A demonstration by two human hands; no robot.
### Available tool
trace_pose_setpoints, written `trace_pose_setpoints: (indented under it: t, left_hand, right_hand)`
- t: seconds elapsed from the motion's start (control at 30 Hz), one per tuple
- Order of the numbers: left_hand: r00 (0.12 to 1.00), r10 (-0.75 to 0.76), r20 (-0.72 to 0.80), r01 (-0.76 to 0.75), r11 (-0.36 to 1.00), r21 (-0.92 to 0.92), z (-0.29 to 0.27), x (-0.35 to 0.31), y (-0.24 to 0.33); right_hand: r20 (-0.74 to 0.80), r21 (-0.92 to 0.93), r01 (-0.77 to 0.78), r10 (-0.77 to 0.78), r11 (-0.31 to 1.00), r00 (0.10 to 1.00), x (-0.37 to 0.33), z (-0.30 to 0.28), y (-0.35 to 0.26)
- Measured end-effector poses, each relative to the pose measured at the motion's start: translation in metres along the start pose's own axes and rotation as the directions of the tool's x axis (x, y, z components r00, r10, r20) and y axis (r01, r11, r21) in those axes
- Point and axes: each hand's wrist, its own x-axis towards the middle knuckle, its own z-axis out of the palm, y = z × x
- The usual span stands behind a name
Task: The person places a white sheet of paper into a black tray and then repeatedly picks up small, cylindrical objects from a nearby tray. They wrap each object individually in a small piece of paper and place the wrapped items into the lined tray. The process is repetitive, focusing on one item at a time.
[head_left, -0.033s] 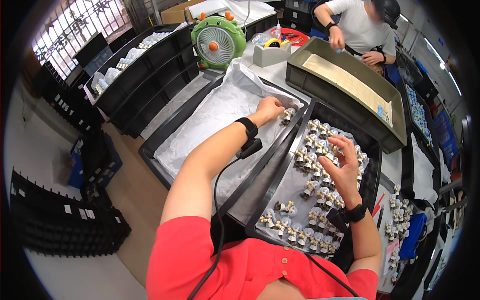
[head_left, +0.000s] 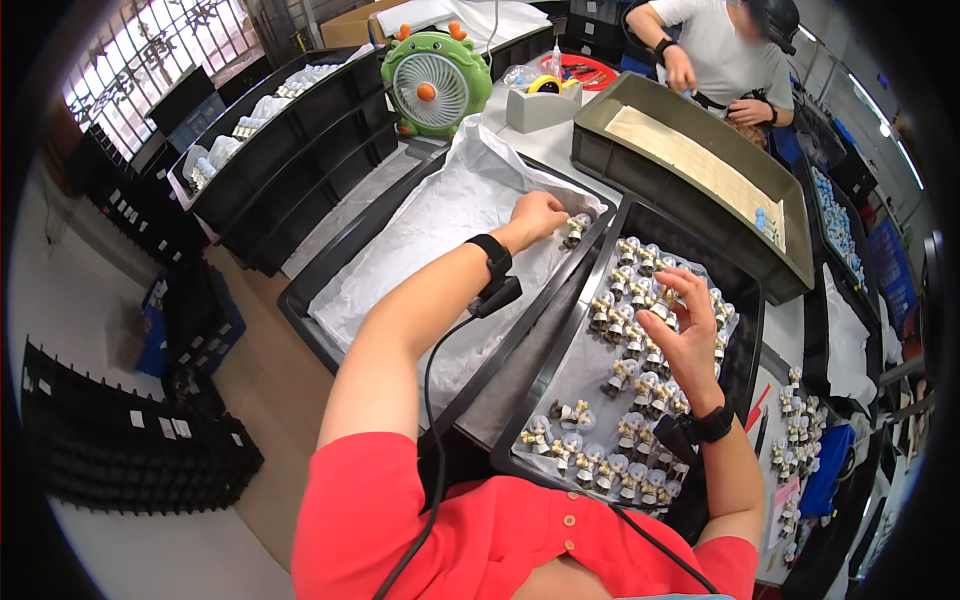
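Observation:
Over the far right corner of a black tray lined with white sheeting (head_left: 400,265), my left hand (head_left: 537,215) has its fingers drawn together. Right beside its fingertips is a small figurine (head_left: 577,230) with a pale grey head and a white and dark body; I cannot tell whether they touch. Whatever the fingers may hold is hidden. My right hand (head_left: 688,325) hovers above a second black tray (head_left: 547,378), thumb and fingers apart in a curve. Several rows of like figurines (head_left: 640,390) lie in that tray, some directly beneath this hand.
A green fan (head_left: 437,82) stands behind the lined tray. An olive bin (head_left: 680,150) is at the far right, with a co-worker (head_left: 715,60) behind it. Stacked black crates (head_left: 290,160) rise at left. More figurines (head_left: 797,430) lie right of my arm. A cable (head_left: 428,400) hangs from my left wrist.
My left hand has shifted very slightly left, away from the figurine. The co-worker's raised hand has moved a little. My right hand looks the same.

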Motion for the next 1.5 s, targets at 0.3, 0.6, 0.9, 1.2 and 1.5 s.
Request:
trace_pose_setpoints:
  t: [0.3, 0.6, 0.9, 1.2, 1.5]
  left_hand:
    - [0.922, 0.107, 0.372, 0.049, 0.920, -0.388, -0.039, -0.103, 0.057]
    - [0.864, 0.271, 0.425, 0.032, 0.812, -0.583, -0.002, -0.188, 0.080]
    - [0.877, 0.306, 0.369, 0.001, 0.769, -0.639, 0.006, -0.195, 0.076]
    - [0.805, 0.318, 0.501, 0.289, 0.526, -0.800, 0.006, -0.192, 0.066]
    - [0.842, 0.284, 0.459, 0.193, 0.637, -0.747, 0.010, -0.190, 0.057]
  right_hand:
    - [0.023, 0.043, 0.105, -0.106, 0.994, 0.994, -0.010, 0.004, 0.000]
    - [0.079, 0.055, 0.331, -0.335, 0.942, 0.939, -0.022, 0.018, 0.000]
    - [0.147, -0.078, 0.429, -0.415, 0.900, 0.898, -0.022, 0.018, -0.007]
    - [0.133, 0.033, 0.302, -0.304, 0.953, 0.943, -0.023, 0.018, -0.011]
    - [0.209, 0.052, 0.343, -0.346, 0.938, 0.915, -0.025, 0.017, -0.015]
